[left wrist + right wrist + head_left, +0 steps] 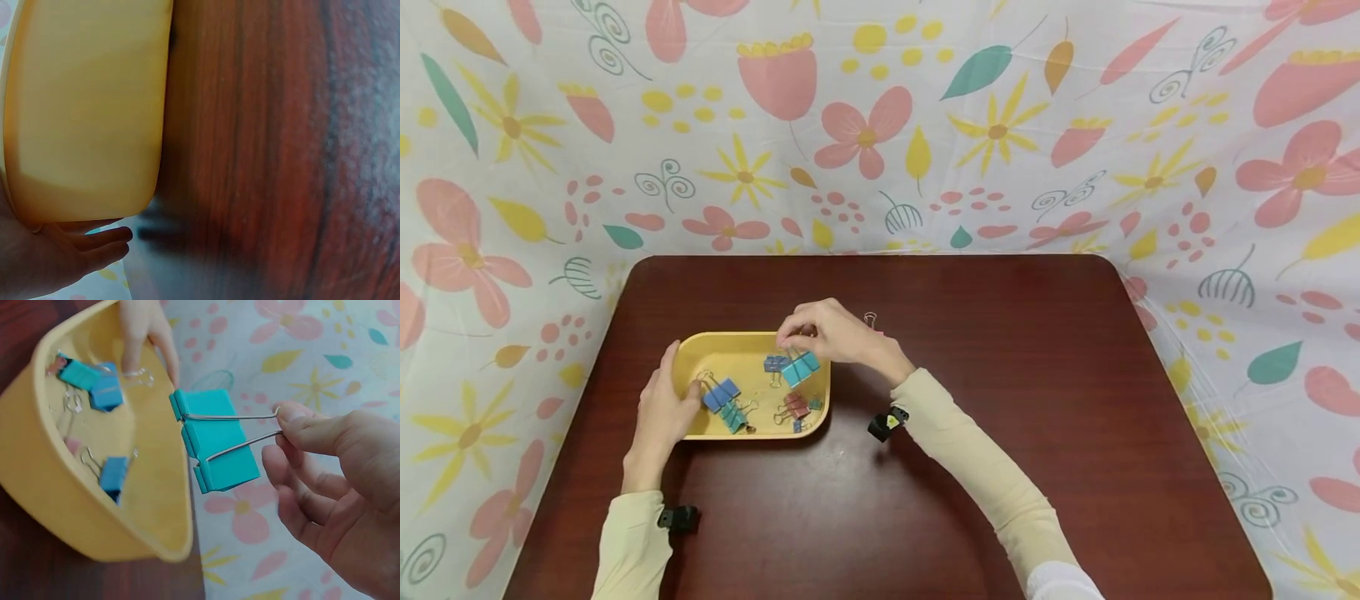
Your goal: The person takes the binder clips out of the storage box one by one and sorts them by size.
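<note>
My right hand (829, 329) pinches a large teal binder clip (215, 434) by one wire handle between thumb and index finger. The clip hangs over the right part of a yellow bin (752, 335). At the bin's left end, my left hand (662, 410) grips the wall, thumb inside and fingers outside. Inside lie several binder clips: a blue one (722, 393), a green one (733, 417), a red one (796, 406) and smaller ones. Another blue clip (114, 478) lies below the held one. The left wrist view shows only the bin's outside and the left fingers (106, 245).
A brown wooden table (1015, 358) carries the bin on its left half. Behind my right wrist, a pink clip (877, 332) is partly hidden, its wire handle standing up. Flower-printed cloth (865, 192) surrounds the table's back and sides.
</note>
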`<action>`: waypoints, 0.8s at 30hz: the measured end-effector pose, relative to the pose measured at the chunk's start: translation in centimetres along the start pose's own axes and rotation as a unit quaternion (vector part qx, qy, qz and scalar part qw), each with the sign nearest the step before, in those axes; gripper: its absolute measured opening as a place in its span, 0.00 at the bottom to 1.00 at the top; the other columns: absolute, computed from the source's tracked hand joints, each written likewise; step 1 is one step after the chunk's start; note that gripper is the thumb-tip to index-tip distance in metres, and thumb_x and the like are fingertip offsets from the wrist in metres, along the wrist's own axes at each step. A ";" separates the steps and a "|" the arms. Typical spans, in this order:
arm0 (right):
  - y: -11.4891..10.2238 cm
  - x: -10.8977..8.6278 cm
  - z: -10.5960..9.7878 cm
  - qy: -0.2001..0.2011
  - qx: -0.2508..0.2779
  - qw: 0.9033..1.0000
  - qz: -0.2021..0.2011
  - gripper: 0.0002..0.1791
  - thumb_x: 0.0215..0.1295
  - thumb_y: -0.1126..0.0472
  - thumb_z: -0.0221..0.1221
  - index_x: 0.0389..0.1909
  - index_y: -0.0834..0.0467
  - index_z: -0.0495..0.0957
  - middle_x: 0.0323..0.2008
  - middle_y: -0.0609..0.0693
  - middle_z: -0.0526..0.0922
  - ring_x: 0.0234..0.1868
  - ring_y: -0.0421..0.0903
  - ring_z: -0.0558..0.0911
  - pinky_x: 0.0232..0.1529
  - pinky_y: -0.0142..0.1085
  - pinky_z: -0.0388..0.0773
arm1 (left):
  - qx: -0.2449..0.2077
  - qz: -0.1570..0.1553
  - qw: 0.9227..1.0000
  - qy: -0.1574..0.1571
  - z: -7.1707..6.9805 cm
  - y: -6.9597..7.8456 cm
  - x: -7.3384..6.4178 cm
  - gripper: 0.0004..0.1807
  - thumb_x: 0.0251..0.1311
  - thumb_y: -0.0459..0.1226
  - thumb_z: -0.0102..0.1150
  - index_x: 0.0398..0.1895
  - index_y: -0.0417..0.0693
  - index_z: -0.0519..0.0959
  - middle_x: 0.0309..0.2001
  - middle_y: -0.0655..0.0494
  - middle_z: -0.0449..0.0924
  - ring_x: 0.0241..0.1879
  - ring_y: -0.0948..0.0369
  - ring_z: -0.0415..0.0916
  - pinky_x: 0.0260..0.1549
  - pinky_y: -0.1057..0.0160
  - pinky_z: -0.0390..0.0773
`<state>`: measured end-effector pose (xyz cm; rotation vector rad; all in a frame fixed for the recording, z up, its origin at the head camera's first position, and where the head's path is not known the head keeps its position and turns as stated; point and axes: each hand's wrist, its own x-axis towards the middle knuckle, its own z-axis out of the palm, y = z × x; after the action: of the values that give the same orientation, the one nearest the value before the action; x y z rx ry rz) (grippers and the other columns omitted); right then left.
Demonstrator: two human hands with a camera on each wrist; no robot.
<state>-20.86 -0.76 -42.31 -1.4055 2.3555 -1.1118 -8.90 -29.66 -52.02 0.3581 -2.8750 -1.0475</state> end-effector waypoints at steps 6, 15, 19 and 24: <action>0.8 -1.6 -2.3 0.050 -0.009 0.999 0.017 0.05 0.70 0.60 0.63 0.38 0.50 0.88 0.32 0.42 0.84 0.31 0.36 0.78 0.36 0.28 0.77 | 0.005 -0.010 1.000 -0.007 0.0 0.3 0.0 0.42 0.70 0.38 0.53 0.83 0.54 0.45 0.64 0.25 0.67 0.61 0.25 0.65 0.56 0.27 0.66; 2.6 -3.2 -4.3 0.110 -0.013 0.993 0.030 0.05 0.69 0.61 0.64 0.38 0.55 0.88 0.29 0.46 0.85 0.29 0.37 0.78 0.35 0.33 0.76 | 0.003 -0.018 1.000 -0.011 -0.1 0.4 -0.2 0.42 0.71 0.39 0.52 0.83 0.55 0.45 0.65 0.26 0.66 0.63 0.25 0.63 0.58 0.27 0.65; 3.6 -4.0 -5.1 0.136 -0.017 0.989 0.047 0.04 0.69 0.62 0.64 0.38 0.55 0.88 0.31 0.46 0.86 0.28 0.38 0.78 0.34 0.33 0.76 | 0.003 -0.019 1.000 -0.015 0.0 0.4 -0.2 0.42 0.71 0.39 0.53 0.83 0.55 0.44 0.65 0.26 0.66 0.64 0.25 0.63 0.58 0.27 0.64; 4.4 -5.1 -5.9 0.169 -0.023 0.982 0.076 0.03 0.68 0.62 0.65 0.37 0.54 0.88 0.33 0.45 0.87 0.31 0.39 0.79 0.36 0.32 0.76 | 0.002 -0.014 1.000 -0.010 0.0 0.3 -0.2 0.43 0.70 0.39 0.53 0.83 0.55 0.45 0.65 0.25 0.66 0.63 0.26 0.63 0.58 0.28 0.64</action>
<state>-24.07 7.59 -42.16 -1.0971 2.6805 -1.3512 -8.79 -29.37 -51.78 0.3906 -2.8991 -1.0548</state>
